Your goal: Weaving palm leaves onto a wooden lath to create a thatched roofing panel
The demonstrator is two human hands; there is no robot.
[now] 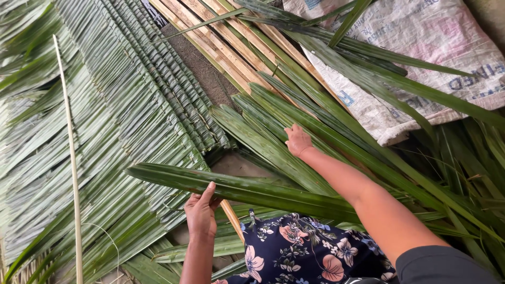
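Two hands work among long green palm leaves. Left hand [201, 210] grips the near edge of a folded palm leaf [247, 190] lying across the lap, above a floral-print garment [300, 252]. Right hand [297, 140] reaches forward, fingers curled onto a loose leaf pile [273, 142]; a full grasp cannot be confirmed. Left of both hands lies a woven leaf panel [115, 121] with a thin pale stick [71, 158] across it. A printed white sack [421, 47] lies at upper right.

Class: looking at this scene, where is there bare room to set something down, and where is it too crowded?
Bare ground shows between the stitched leaf panel and the split sticks; the woven sack has open cloth. Loose palm leaves crowd around the right hand and left hand.
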